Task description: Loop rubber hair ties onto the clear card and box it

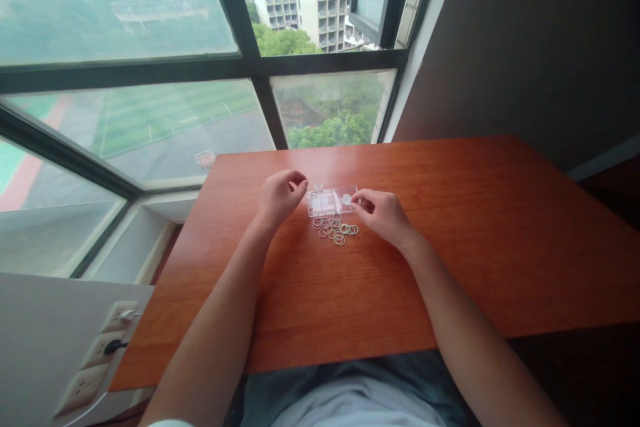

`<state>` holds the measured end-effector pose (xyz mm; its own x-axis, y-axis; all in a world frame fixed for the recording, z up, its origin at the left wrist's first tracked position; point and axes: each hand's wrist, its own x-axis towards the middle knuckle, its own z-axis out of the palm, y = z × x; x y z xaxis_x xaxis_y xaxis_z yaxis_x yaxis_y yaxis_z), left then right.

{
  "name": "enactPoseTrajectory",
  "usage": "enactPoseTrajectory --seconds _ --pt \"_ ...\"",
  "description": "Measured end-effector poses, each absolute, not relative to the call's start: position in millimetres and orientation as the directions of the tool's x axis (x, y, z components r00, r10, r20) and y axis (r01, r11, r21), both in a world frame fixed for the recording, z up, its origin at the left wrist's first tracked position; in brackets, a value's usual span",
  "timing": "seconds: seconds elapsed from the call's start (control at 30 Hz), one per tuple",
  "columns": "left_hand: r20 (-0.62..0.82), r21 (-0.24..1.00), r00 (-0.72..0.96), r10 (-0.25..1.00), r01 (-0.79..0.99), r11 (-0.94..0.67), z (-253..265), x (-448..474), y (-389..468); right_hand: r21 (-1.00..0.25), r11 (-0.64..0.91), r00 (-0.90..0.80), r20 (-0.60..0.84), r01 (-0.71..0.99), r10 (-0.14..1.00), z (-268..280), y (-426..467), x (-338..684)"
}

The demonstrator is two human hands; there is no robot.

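Note:
A clear plastic box (320, 212) with compartments lies between my hands on the table. One or more small rings seem to lie in its left part. Just in front of it, a loose pile of several thin, pale rings (331, 230) is spread on the wood, some overlapping. My left hand (281, 199) is at the box's left end, thumb and fingers closed in a pinch; anything between them is too small to make out. At the right end, my right hand (383, 214) also pinches, its fingertips at the box's edge. What they grip, if anything, cannot be made out.
The reddish-brown wooden table (490, 227) reaches to a dark-framed window (260, 67) at the back and left. A grey wall (530, 47) stands at the right. Wall sockets (97, 350) with plugs and a white cable are low at the left, beside the table's edge.

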<state>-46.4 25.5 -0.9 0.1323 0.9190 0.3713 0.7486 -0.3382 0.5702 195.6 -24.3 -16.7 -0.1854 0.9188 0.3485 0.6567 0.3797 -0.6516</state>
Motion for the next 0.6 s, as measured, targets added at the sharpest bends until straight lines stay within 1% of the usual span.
enactPoseTrajectory --seconds 0.1,0.2,0.33,0.47,0.6 --pt "0.366 0.566 0.135 0.921 0.753 -0.336 -0.8 -46.6 25.5 -0.645 0.371 -0.186 0.337 0.668 0.923 -17.2 -24.1 196.0" --pt "0.367 0.558 0.139 0.92 0.758 -0.337 -0.9 -46.6 25.5 -0.625 0.335 -0.191 0.288 0.705 0.939 -18.4 -23.7 196.8" --pt "0.371 0.55 0.142 0.918 0.763 -0.34 -1.6 -46.6 25.9 -0.608 0.322 -0.248 0.206 0.726 0.947 -19.3 -24.1 197.3" --pt "0.373 0.55 0.136 0.918 0.764 -0.337 -1.8 -46.2 26.2 -0.62 0.331 -0.281 0.181 0.711 0.943 -18.0 -26.9 197.1" --pt "0.373 0.558 0.135 0.918 0.758 -0.338 -0.3 -45.4 25.8 -0.642 0.351 -0.381 0.097 0.682 0.919 -17.5 -30.2 197.8"
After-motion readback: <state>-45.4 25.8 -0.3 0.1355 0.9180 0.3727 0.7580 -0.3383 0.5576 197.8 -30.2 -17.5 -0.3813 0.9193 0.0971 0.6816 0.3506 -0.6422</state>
